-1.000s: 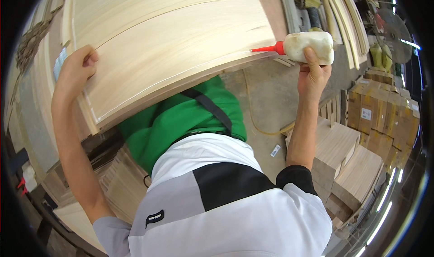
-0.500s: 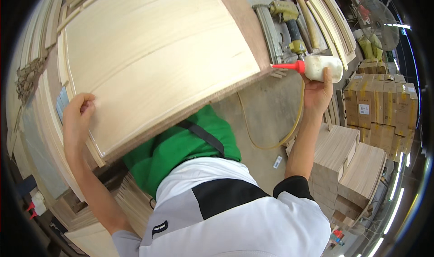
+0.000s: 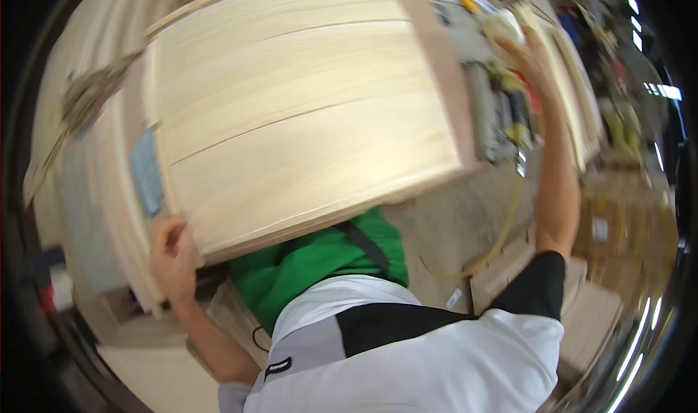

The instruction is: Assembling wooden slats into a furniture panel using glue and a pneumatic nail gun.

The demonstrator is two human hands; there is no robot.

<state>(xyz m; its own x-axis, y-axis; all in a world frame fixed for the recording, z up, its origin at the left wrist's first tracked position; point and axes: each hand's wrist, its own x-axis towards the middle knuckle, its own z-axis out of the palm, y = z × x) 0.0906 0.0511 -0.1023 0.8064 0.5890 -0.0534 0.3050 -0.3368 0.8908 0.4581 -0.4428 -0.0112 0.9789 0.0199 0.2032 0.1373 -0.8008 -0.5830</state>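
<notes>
A pale wooden panel lies on the bench in front of me, with a whitish line along its near edge. My left hand is at the panel's near left corner, fingers curled together; what they hold, if anything, is hidden. Stretched out to the far right, my right hand is closed round a white squeeze bottle, above the tools beside the panel. The bottle is blurred. A red patch shows by the right wrist, and I cannot tell whether it is the bottle's nozzle.
A blurred power tool lies right of the panel. Long wooden strips and a blue-grey piece run along the left. A yellow hose hangs over the floor. Cardboard boxes and stacked boards stand at right.
My right hand has carried the squeeze bottle away from the panel's near right corner, up to the tools at the far right. The view has shifted; my left hand stays near the panel's left corner.
</notes>
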